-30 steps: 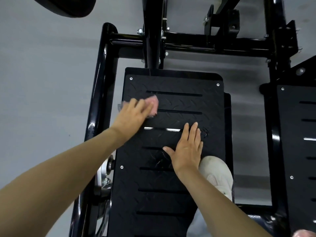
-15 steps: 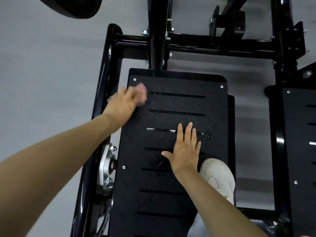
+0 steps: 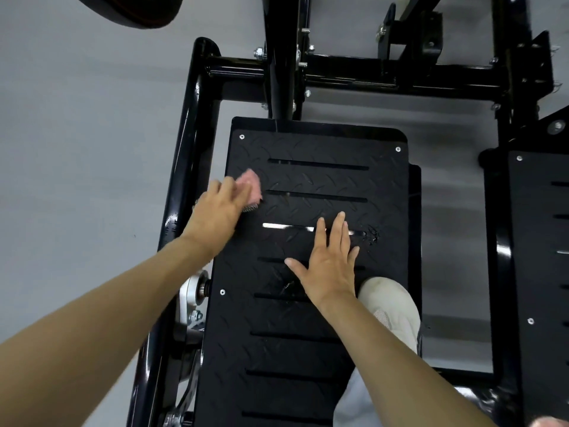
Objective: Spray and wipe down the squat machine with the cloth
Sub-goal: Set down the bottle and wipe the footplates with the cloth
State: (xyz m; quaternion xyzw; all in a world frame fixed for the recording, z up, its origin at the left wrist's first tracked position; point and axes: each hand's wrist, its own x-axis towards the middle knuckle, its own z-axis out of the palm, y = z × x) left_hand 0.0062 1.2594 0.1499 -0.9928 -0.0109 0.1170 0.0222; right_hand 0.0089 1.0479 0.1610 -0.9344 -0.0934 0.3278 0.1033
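The left hand (image 3: 219, 211) pressed a pink cloth (image 3: 250, 187), mostly hidden under its fingers, against the footplate's (image 3: 308, 349) left edge. The right hand (image 3: 328, 264) lay flat and empty, fingers spread, mid-plate, partly covering a shoe (image 3: 392, 303).

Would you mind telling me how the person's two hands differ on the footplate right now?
The left hand presses a pink cloth near the footplate's left edge; the right hand holds nothing. The left hand's fingers curl over the cloth; the right hand's lie flat and spread at mid-plate. Both touch the same black footplate.

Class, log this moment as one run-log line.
left hand: wiping, cloth | right hand: flat on footplate | shoe: on footplate
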